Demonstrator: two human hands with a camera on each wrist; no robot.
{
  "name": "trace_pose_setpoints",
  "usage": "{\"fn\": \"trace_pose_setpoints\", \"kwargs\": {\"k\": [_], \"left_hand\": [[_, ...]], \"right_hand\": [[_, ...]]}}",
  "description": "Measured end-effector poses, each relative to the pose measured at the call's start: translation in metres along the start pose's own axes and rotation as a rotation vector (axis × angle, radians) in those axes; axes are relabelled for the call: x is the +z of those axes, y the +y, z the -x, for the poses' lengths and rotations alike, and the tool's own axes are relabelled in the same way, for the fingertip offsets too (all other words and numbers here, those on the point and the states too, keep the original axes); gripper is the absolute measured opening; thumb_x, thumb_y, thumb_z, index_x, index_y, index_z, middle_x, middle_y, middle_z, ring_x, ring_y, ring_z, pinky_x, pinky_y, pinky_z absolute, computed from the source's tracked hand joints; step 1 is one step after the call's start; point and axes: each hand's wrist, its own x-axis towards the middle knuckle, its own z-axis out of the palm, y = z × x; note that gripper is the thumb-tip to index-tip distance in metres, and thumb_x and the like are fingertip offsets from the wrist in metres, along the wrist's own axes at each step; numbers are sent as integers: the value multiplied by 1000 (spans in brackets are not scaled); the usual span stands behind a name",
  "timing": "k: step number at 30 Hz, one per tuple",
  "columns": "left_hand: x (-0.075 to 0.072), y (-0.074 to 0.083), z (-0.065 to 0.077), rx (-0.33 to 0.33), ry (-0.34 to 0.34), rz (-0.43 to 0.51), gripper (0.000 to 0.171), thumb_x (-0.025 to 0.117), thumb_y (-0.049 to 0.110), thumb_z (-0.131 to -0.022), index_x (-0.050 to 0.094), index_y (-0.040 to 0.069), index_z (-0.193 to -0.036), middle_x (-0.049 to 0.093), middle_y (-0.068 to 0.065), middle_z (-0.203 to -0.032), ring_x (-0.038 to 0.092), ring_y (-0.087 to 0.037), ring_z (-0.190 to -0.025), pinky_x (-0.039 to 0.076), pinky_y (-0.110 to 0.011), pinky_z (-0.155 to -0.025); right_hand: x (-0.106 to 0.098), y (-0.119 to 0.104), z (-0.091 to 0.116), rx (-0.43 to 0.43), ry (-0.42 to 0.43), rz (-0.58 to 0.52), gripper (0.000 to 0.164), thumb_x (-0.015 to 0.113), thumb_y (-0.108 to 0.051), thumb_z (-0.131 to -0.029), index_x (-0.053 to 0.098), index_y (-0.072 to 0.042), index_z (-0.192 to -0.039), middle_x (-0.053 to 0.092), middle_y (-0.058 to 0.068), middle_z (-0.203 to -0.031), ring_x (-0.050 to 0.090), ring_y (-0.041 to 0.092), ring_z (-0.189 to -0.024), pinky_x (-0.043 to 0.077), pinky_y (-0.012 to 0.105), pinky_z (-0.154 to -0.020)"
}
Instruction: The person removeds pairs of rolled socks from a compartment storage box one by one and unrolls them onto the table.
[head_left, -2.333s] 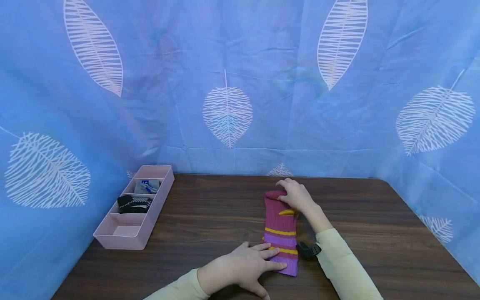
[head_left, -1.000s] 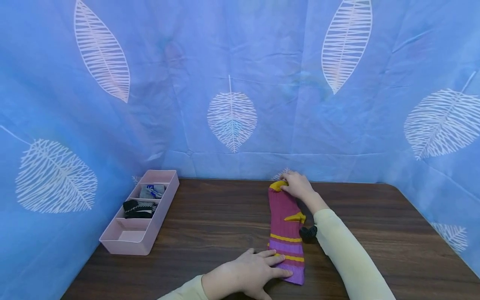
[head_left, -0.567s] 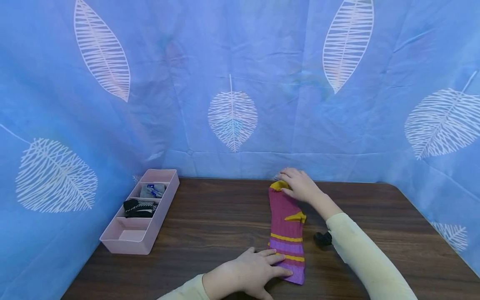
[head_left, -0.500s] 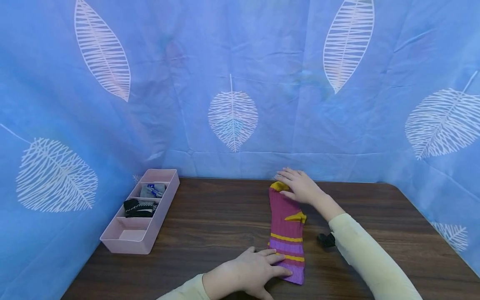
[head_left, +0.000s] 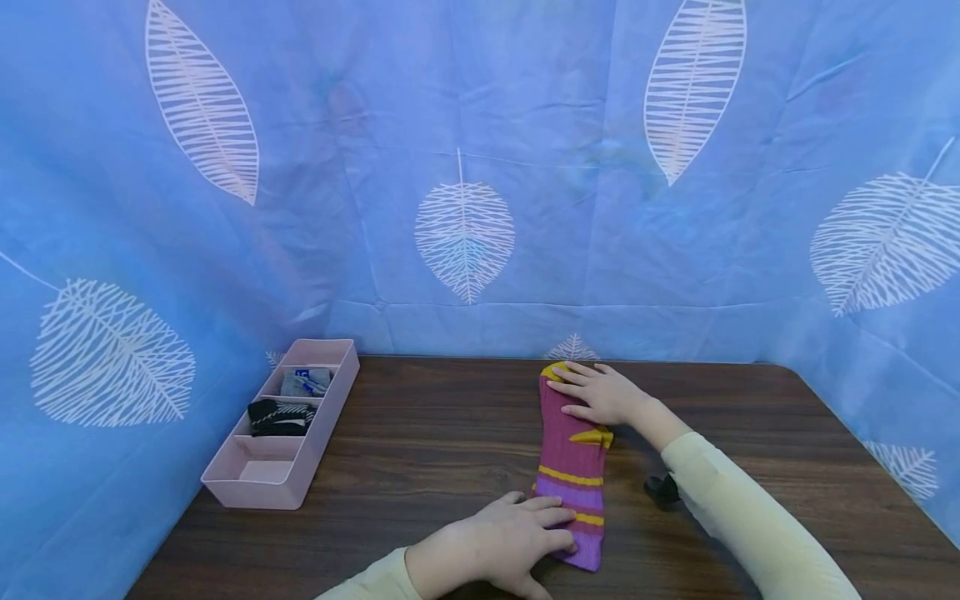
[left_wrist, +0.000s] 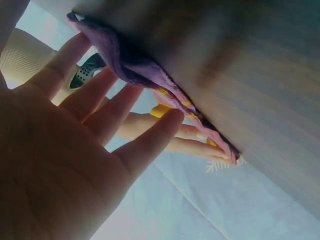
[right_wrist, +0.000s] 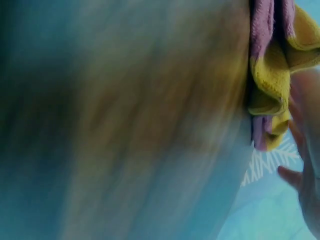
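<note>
A pair of maroon socks (head_left: pixel 562 457) with purple bands, yellow stripes and yellow heels and toes lies flat, one over the other, lengthwise on the table. My left hand (head_left: pixel 501 540) rests with spread fingers on the purple cuff at the near end; the left wrist view shows those fingertips touching the cuff's edge. At the far end my right hand (head_left: pixel 609 397) lies over the toe part, fingers spread and nearly straight. It covers some of the yellow toe. In the right wrist view two yellow heels (right_wrist: pixel 271 80) stick out one above the other, beside the fingers.
A pink divided box (head_left: pixel 318 442) stands at the table's left side. Grey folded socks (head_left: pixel 306 382) lie in its back part and black folded socks (head_left: pixel 279 418) in the middle part. A blue leaf-print curtain (head_left: pixel 540 208) hangs behind the wooden table (head_left: pixel 420 425).
The toe end, earlier bunched, is now stretched out towards the far edge with its yellow toe showing. My right hand has let go of it and come down flat, slightly nearer me.
</note>
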Motion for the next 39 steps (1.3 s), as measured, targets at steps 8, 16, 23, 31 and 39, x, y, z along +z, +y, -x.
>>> {"fn": "trace_pose_setpoints", "kwargs": {"k": [8, 16, 23, 31, 39], "left_hand": [[-1, 0, -1, -27, -22, 32, 55, 61, 69, -82, 51, 36, -125, 45, 15, -147, 43, -7, -138, 45, -39, -104], [-6, -3, 5, -151, 10, 9, 75, 58, 78, -77, 49, 29, -134, 58, 14, -130, 55, -7, -123, 46, -40, -101], [-8, -10, 2, -321, -22, -8, 88, 56, 82, -73, 50, 25, -141, 55, 10, -140, 52, -14, -130, 38, -48, -111], [-6, -35, -15, -476, -18, 2, 87, 59, 82, -72, 56, 22, -136, 58, 5, -139, 50, -16, -133, 32, -51, -115], [-8, -54, -34, -583, -19, 11, 89, 61, 81, -71, 60, 15, -131, 61, 1, -135, 48, -19, -133, 28, -52, -117]], "right_hand": [[0, -2, -12, 99, -136, -57, 60, 36, -53, -101, 31, -24, -154, 30, 8, -160, 23, 32, -150, 23, 64, -114], [-1, 7, -9, 213, -190, -89, 62, 36, -54, -101, 30, -21, -154, 27, 11, -161, 22, 35, -149, 19, 66, -114], [-2, 23, 17, 302, -207, -76, 62, 36, -53, -102, 34, -17, -152, 32, 16, -158, 22, 40, -148, 19, 67, -113], [-12, 30, 59, 352, -196, -38, 61, 42, -50, -100, 45, -9, -146, 40, 22, -151, 26, 45, -144, 21, 66, -113], [-17, 22, 105, 346, -221, -12, 62, 47, -50, -97, 53, -5, -139, 50, 23, -144, 31, 47, -141, 24, 66, -111]]}}
